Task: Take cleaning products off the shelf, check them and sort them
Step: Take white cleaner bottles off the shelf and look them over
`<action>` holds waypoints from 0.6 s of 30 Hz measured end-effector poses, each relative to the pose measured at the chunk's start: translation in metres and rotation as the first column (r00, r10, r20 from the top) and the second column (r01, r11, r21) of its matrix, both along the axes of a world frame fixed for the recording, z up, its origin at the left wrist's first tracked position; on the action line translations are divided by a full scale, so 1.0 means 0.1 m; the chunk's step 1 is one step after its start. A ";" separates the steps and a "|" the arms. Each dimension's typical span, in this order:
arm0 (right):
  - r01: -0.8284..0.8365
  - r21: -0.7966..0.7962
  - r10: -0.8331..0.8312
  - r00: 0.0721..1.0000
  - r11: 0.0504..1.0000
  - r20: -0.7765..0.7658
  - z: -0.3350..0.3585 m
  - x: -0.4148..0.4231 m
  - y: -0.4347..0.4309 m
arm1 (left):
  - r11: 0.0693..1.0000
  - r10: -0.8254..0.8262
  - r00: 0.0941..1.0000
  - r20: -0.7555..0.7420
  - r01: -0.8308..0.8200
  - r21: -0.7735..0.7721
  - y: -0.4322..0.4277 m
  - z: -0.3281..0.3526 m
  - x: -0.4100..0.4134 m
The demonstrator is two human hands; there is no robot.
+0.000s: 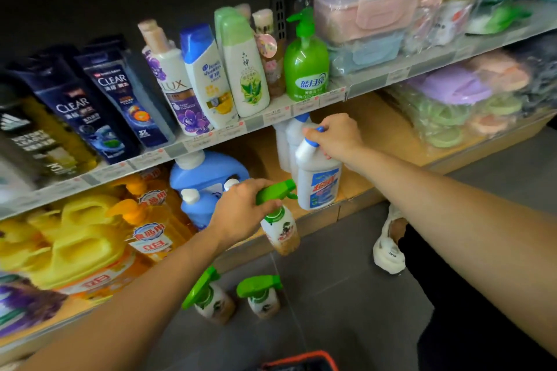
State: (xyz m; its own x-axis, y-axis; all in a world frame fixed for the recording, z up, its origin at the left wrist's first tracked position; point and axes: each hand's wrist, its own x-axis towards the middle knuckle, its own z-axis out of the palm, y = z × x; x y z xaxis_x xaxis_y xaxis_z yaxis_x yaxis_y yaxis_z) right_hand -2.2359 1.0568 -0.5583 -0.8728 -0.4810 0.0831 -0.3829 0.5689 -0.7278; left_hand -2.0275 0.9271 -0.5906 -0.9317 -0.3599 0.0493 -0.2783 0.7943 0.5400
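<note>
A green-trigger spray bottle (278, 227) is gripped by the left hand (241, 211). Right of it, a white bottle (318, 184) is grasped by the right hand (334, 137).

Two spray bottles (262, 300) stand on floor (346, 304) before shelf (319, 217).

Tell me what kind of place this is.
Most likely a small shop's household aisle: price tags line the shelf edge, shampoo bottles stand in rows, and wrapped plastic boxes fill the next bay.

The bottom edge cuts off the orange-rimmed basket (301, 362), the yellow jugs (75, 244) at lower left are blurred, and the price tags (277, 113) are unreadable.
</note>
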 end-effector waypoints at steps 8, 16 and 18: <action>-0.240 -0.010 0.239 0.961 0.971 0.138 -0.21 -0.19 0.17 | 0.990 -0.016 0.986 -0.166 -0.007 -0.138 -0.15 0.42 -0.42; -0.097 0.016 0.097 0.994 0.995 -0.046 -0.57 0.04 0.29 | 0.975 0.035 0.999 -0.003 -0.035 -0.218 -0.31 0.05 -0.75; 0.062 -0.085 -0.068 0.996 0.994 -0.063 -0.72 0.28 0.31 | 0.967 0.050 0.999 0.020 -0.043 -0.251 -0.34 -0.02 -0.79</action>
